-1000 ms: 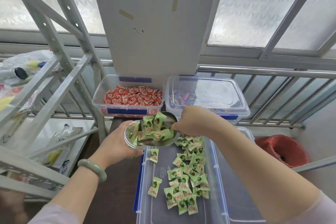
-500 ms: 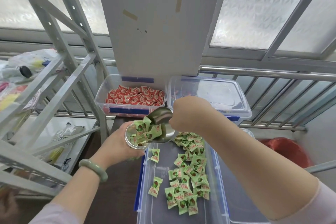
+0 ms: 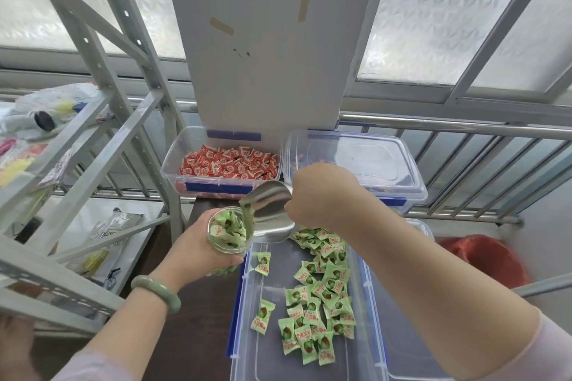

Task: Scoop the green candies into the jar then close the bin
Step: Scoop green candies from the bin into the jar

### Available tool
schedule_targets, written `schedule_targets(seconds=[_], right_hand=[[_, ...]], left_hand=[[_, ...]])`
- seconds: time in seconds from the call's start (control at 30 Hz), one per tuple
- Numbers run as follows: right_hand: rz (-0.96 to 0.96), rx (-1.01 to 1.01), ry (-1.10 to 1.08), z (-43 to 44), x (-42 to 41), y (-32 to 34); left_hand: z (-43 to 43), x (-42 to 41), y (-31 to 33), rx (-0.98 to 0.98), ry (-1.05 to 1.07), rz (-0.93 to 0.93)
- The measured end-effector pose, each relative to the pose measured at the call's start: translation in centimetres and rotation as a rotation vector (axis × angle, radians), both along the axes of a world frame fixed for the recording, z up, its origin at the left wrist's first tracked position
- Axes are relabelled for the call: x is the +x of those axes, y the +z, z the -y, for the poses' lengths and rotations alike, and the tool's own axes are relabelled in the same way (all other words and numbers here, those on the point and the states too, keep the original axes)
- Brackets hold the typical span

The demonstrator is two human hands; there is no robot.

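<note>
My left hand (image 3: 198, 249) grips a clear jar (image 3: 230, 230) holding green candies, just left of the open clear bin (image 3: 244, 303). My right hand (image 3: 322, 195) holds a metal scoop (image 3: 270, 209), tipped steeply with its mouth at the jar's rim; the scoop looks nearly empty, with one green candy blurred at its lip. Many green-wrapped candies (image 3: 318, 300) lie loose on the bin's floor. The bin's clear lid (image 3: 408, 334) lies beside it on the right, under my right forearm.
Behind stand an open bin of red candies (image 3: 229, 164) and a closed clear bin (image 3: 356, 164). A grey metal shelf frame (image 3: 93, 120) with bags rises at the left. A red bag (image 3: 486, 260) sits at the right, railing and window behind.
The scoop tipped up from level to steep and its green candies slid into the jar. The jar now looks much fuller, and both hands stayed over the bin's far left corner.
</note>
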State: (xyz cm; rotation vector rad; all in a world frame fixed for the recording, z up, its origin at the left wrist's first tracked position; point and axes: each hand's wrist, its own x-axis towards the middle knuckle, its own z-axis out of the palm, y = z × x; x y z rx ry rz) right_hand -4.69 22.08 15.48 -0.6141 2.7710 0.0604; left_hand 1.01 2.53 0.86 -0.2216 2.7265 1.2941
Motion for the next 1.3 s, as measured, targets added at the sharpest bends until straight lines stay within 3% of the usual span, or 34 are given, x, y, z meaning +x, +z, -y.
schedule_targets(seconds=[0.3, 0.47, 0.67, 0.8, 0.97, 1.13, 1.3], right_hand=[[0.053, -0.077, -0.193, -2.1, -0.9, -1.2], [0.216, 0.049, -0.382, -5.3, -1.5, -5.3], [0.4, 0.136, -0.44, -7.0, 0.8, -10.3], [0.423, 0.093, -0.5, -7.7, 2.3, -12.5], [0.463, 0.299, -0.486, -7.9, 1.5, -14.8], [0.456, 0.219, -0.501, -6.9, 0.2, -16.2], [0.432, 0.012, -0.579, -5.4, 0.3, -16.8]], left_hand=[[0.8, 0.1, -1.4, 0.055, 0.066, 0.024], [1.4, 0.3, -2.0, 0.12, 0.254, -0.012], [0.9, 0.4, -1.5, 0.064, 0.131, 0.013], [0.6, 0.2, -1.4, 0.023, 0.073, 0.009], [0.7, -0.1, -1.3, 0.023, 0.057, 0.015], [0.8, -0.3, -1.6, 0.017, 0.033, 0.026], [0.8, -0.5, -1.6, 0.006, 0.027, 0.032]])
